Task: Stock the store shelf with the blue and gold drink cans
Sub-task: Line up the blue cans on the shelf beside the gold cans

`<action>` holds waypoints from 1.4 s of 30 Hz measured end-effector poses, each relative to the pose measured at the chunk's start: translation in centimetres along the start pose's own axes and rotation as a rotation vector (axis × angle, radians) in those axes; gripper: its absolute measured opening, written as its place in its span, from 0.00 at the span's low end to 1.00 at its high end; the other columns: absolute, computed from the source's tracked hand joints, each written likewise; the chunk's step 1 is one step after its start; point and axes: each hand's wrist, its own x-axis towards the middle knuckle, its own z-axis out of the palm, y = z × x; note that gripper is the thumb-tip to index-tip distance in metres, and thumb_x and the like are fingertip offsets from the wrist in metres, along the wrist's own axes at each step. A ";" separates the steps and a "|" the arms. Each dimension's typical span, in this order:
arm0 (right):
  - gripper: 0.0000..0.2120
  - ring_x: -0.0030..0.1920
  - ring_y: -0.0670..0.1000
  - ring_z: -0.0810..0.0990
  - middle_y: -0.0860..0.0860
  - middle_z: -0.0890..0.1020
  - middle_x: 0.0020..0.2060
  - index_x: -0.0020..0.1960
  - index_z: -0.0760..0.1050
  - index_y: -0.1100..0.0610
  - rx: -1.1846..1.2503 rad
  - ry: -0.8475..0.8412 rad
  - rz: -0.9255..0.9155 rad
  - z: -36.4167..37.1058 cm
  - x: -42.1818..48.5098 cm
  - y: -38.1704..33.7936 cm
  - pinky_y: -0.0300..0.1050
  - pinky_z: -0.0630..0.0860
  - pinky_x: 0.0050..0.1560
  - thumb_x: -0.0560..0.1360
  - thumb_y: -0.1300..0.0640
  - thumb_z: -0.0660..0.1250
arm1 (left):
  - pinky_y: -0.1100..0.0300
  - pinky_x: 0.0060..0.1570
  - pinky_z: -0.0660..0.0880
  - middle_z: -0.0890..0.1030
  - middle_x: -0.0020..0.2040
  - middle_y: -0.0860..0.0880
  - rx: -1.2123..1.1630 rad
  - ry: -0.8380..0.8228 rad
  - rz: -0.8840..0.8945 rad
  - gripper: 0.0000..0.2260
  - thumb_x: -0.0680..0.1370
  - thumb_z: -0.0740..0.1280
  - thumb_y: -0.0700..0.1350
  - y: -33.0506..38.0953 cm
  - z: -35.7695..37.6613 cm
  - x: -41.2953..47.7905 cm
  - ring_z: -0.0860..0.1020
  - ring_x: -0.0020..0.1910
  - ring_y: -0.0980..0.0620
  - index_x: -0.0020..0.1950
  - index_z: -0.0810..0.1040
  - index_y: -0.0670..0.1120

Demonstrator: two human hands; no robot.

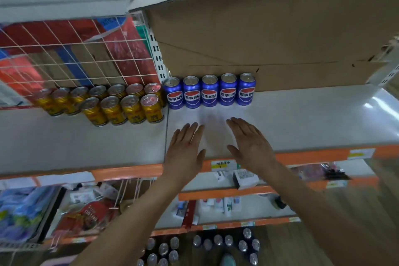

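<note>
**Both hands empty over the shelf; back row open to a knock**

Risks. Your left hand (185, 149) and right hand (251, 144) lie flat over the bare front of the shelf (302, 119), palms down, fingers (194, 129) straight and close together, holding nothing. I cannot tell whether they touch the surface.

The likeliest fault on your next reach is a knuckle or a fresh can striking the blue cans (209, 90). Five stand upright in one row, side by side and touching or nearly so, and one tipped can may take its neighbours with it. The box (259, 39) stands directly at their backs, so a shove rearward would, in my judgement, tilt a can rather than slide it.

The gold cans (121, 103) stand in two rows on the left section, and the rightmost sit just beside the first blue can. A careless sweep of your left hand could disturb both lots. The shelf looks smooth and glossy, so expect a can set down at an angle to skid. More cans (216, 242) stand on the floor below, and bending for them takes your eyes off the shelf edge.

Position. The blue row lies ahead of both sets of fingertips, apart from them, with bare shelf between. The gap between your hands lines up roughly with the middle can. The gold cans lie ahead and to the left of your left fingers, not touching. I judge the stocking part done, since the shelf is bare in front of the blue row and to its right.
</note>
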 end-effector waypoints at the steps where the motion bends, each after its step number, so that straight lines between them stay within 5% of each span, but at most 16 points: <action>1: 0.36 0.72 0.59 0.71 0.58 0.72 0.72 0.76 0.66 0.61 0.008 0.001 0.013 0.3 -0.9 -1.5 0.54 0.67 0.71 0.72 0.53 0.75 | 0.46 0.77 0.54 0.63 0.80 0.45 -0.005 -0.003 0.003 0.32 0.79 0.67 0.50 -0.9 -0.1 -1.6 0.61 0.79 0.42 0.81 0.60 0.47; 10: 0.35 0.76 0.59 0.62 0.58 0.64 0.77 0.80 0.57 0.59 0.099 -0.170 -0.082 3.6 -5.6 -18.8 0.51 0.58 0.75 0.79 0.49 0.66 | 0.43 0.73 0.63 0.70 0.75 0.42 0.013 0.018 -0.102 0.28 0.79 0.67 0.51 -10.2 -3.0 -18.4 0.68 0.74 0.40 0.77 0.67 0.44; 15: 0.34 0.77 0.57 0.61 0.56 0.63 0.77 0.80 0.57 0.57 0.133 -0.263 -0.275 7.0 -4.7 -27.7 0.52 0.58 0.77 0.79 0.49 0.65 | 0.42 0.76 0.61 0.66 0.78 0.44 0.024 0.036 -0.353 0.28 0.80 0.62 0.53 -15.4 -4.9 -26.4 0.64 0.77 0.42 0.79 0.65 0.45; 20: 0.34 0.75 0.59 0.64 0.56 0.65 0.76 0.79 0.58 0.58 0.160 -0.392 -0.532 10.7 -4.1 -36.0 0.56 0.63 0.74 0.79 0.48 0.65 | 0.42 0.70 0.70 0.74 0.72 0.41 0.060 0.098 -0.635 0.28 0.75 0.72 0.47 -18.5 -6.4 -34.3 0.73 0.70 0.39 0.74 0.72 0.42; 25: 0.37 0.67 0.62 0.76 0.59 0.74 0.69 0.74 0.67 0.62 0.161 -0.455 -0.753 12.6 -5.4 -44.3 0.58 0.75 0.62 0.71 0.50 0.75 | 0.44 0.76 0.60 0.66 0.78 0.45 0.053 0.055 -0.947 0.31 0.78 0.69 0.50 -19.9 -7.7 -43.2 0.64 0.77 0.43 0.79 0.64 0.46; 29: 0.33 0.69 0.59 0.72 0.57 0.73 0.70 0.75 0.66 0.59 0.166 -0.468 -0.888 13.3 -6.6 -50.7 0.54 0.72 0.66 0.75 0.49 0.70 | 0.47 0.76 0.59 0.67 0.77 0.48 0.068 0.027 -1.107 0.31 0.76 0.69 0.51 -21.0 -9.4 -49.6 0.64 0.77 0.46 0.78 0.65 0.48; 36: 0.35 0.75 0.56 0.64 0.53 0.62 0.78 0.80 0.55 0.55 0.156 -0.557 -0.916 16.1 -9.0 -61.2 0.49 0.62 0.73 0.79 0.47 0.65 | 0.45 0.73 0.66 0.72 0.73 0.46 0.094 0.067 -1.136 0.31 0.73 0.71 0.50 -26.6 -11.3 -58.7 0.69 0.74 0.44 0.75 0.69 0.45; 42: 0.35 0.77 0.53 0.59 0.52 0.60 0.78 0.81 0.52 0.56 0.159 -0.606 -0.759 18.7 -12.3 -69.8 0.48 0.56 0.75 0.80 0.46 0.62 | 0.50 0.78 0.53 0.62 0.80 0.49 0.035 -0.076 -0.982 0.32 0.78 0.65 0.53 -34.2 -12.8 -65.2 0.58 0.80 0.48 0.80 0.59 0.50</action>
